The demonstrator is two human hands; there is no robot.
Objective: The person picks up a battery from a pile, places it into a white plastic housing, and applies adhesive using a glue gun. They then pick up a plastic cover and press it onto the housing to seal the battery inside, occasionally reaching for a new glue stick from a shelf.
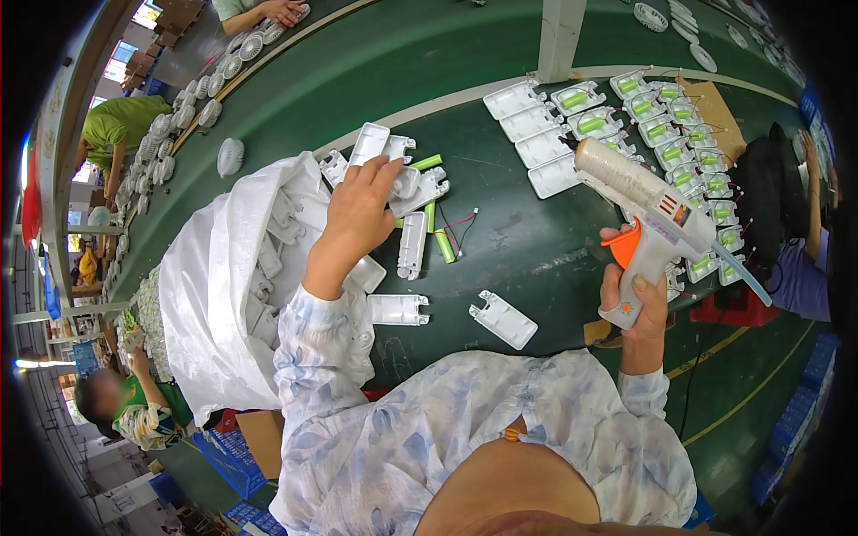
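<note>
My right hand is wrapped round the grip of a white glue gun with an orange trigger. A clear bluish glue stick sticks out of its back end. My left hand reaches into a loose pile of white plastic shells, with fingers and thumb closed on one white plastic shell, partly hidden by the fingers. Green battery cells with thin red and black wires lie among the shells beside that hand. Two single shells, one a white casing half, lie nearer to me on the green table.
A white plastic bag full of shells stands at the left. Rows of shells with green cells cover the right side, beside stacked bare shells. Beyond runs a green conveyor belt. Other people work at the left, far side and right.
</note>
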